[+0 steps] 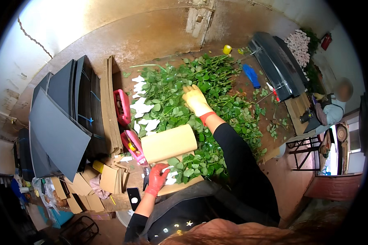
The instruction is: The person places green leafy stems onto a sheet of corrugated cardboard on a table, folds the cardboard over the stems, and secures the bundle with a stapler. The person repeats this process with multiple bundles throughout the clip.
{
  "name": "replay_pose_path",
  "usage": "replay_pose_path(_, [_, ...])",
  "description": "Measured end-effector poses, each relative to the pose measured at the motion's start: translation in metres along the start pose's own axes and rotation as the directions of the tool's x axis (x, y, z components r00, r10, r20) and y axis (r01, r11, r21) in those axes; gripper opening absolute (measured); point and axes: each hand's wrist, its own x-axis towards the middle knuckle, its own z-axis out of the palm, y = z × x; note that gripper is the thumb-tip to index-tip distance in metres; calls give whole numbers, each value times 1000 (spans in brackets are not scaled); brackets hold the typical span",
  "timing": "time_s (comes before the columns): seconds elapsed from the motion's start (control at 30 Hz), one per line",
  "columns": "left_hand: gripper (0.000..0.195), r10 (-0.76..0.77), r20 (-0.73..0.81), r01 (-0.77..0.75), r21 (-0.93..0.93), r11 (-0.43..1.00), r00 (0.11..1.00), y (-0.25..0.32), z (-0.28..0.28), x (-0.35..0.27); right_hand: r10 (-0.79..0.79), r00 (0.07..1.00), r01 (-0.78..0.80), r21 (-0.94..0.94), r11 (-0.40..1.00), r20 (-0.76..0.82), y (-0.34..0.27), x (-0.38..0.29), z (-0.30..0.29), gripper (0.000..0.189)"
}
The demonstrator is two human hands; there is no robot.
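Note:
My left hand (158, 180), in a red glove, has its fingertips on a white bud cover (171, 178) at the end of a leafy bunch (188, 168) close to my body. That bunch lies on a sheet of brown cardboard (184, 186). My right hand (196, 99), in a yellow glove over a red cuff, reaches onto a broad heap of green leafy stems (208, 76); whether its fingers grip a stem is hidden. White bud covers (141, 107) line the heap's left side. Between my hands lies a curved piece of tan corrugated cardboard (168, 143).
Two pink tape dispensers (122, 107) stand left of the heap, beside upright brown cardboard (110, 104) and dark sheets (61, 122). A phone (134, 198) lies at the near edge. A blue glove (251, 76) and a dark wrapped bundle (276, 65) lie right. Another person (332, 107) is far right.

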Motion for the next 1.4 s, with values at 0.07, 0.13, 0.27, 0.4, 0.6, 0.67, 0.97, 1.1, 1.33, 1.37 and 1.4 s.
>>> replay_pose_path(0.07, [22,-6,-17,6,5,1000,1000,3,-2,-2,-14,1000,14,0,1000,-10,-10,6,0,21])
replay_pose_path(0.13, [23,21,-16,-20,64,998,1000,2,1,-1,-7,999,9,-54,998,34,-9,12,6,22])
replay_pose_path(0.27, [24,12,-22,-9,125,992,1000,-3,-1,-7,-127,985,149,-204,967,119,-20,25,13,42])
replay_pose_path(0.4, [23,22,4,-22,121,992,1000,5,-1,0,0,990,7,-49,999,141,-8,24,40,37])
replay_pose_path(0.6, [23,93,-32,-88,142,986,995,-10,0,-1,68,915,-41,77,996,-398,12,22,-69,28])
replay_pose_path(0.67, [22,85,-13,-83,121,989,996,-5,4,3,5,884,77,156,985,-468,26,9,-104,28])
replay_pose_path(0.97, [33,5,55,-19,255,967,998,-10,-3,1,-223,780,496,359,791,-585,-23,-132,-186,55])
replay_pose_path(1.1, [45,170,-51,-163,120,979,984,-20,-3,0,-248,942,91,543,835,224,-60,-192,-122,47])
replay_pose_path(1.33, [57,54,-120,-54,4,999,991,-8,7,3,131,672,-199,7,980,729,-88,-189,-14,37])
replay_pose_path(1.37, [57,133,-144,-121,90,989,981,-11,6,4,156,672,-222,-4,975,724,-89,-190,-10,36])
replay_pose_path(1.4, [57,213,-163,-184,174,967,964,-9,6,5,181,671,-244,-17,970,719,-90,-190,-11,36])
